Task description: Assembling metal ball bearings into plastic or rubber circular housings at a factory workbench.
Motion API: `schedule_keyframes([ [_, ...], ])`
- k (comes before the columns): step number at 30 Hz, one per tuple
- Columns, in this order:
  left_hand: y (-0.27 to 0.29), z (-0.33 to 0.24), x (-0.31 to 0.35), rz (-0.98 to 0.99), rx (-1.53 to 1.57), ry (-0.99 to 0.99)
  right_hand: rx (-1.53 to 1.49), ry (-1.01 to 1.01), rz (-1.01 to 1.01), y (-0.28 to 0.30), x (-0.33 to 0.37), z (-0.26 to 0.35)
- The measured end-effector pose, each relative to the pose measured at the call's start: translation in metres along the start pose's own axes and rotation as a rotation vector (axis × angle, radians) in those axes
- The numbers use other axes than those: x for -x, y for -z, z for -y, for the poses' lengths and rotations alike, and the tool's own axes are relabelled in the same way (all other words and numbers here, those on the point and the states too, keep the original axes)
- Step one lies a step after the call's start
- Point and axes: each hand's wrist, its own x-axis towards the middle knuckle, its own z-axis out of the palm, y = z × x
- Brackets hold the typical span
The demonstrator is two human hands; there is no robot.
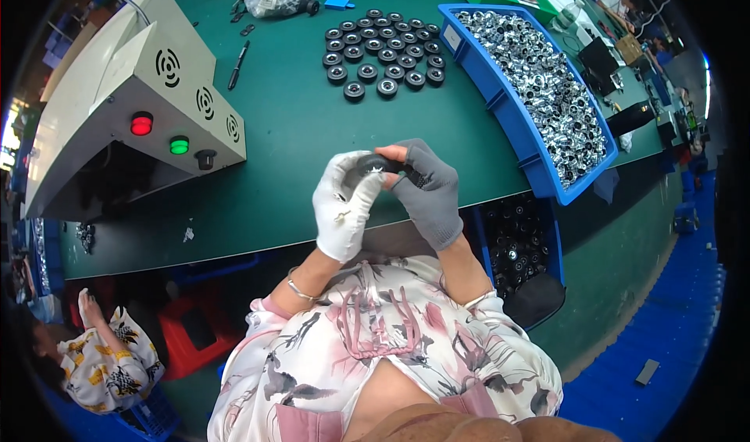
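Observation:
Just above the near edge of the green table, my two hands come together around a round black part (373,163), much like the wheel-shaped pieces behind it. My left hand (341,208), in a white glove, is closed on its left side. A grey glove with bare fingertips covers my right hand (426,192), whose thumb and fingers pinch the part from the right. Farther back, several black wheel-shaped pieces with shiny centres (387,44) lie in loose rows. My fingers hide much of the held part.
On the right stands a blue bin (504,94) full of shiny metal rings; below it, another bin (559,243) holds black parts. A beige machine (117,106) with red and green lights takes up the left. A marker (239,65) lies beside it. Another person (109,360) sits lower left.

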Motion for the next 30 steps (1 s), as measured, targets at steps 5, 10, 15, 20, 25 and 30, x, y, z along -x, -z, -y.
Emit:
schedule_keyframes([
  [5, 0.014, -0.024, -0.012, 0.222, -0.128, 0.114, 0.008, 0.007, 0.082, 0.006, 0.003, 0.005],
  [10, 0.011, -0.002, -0.007, 0.153, -0.386, -0.291, -0.051, -0.015, 0.074, 0.002, 0.006, -0.006],
  [15, 0.014, 0.013, -0.009, 0.072, -0.483, -0.410, -0.019, -0.031, 0.023, -0.010, 0.010, -0.009],
  [20, 0.011, 0.018, -0.010, 0.005, -0.411, -0.359, 0.228, 0.126, -0.071, -0.018, 0.018, -0.011],
  [25, -0.005, 0.000, -0.004, -0.022, -0.124, -0.052, -0.101, -0.034, -0.041, -0.012, 0.015, -0.024],
  [30, 0.007, 0.014, 0.000, 0.033, -0.008, 0.093, -0.240, -0.214, -0.037, -0.007, 0.011, -0.014],
])
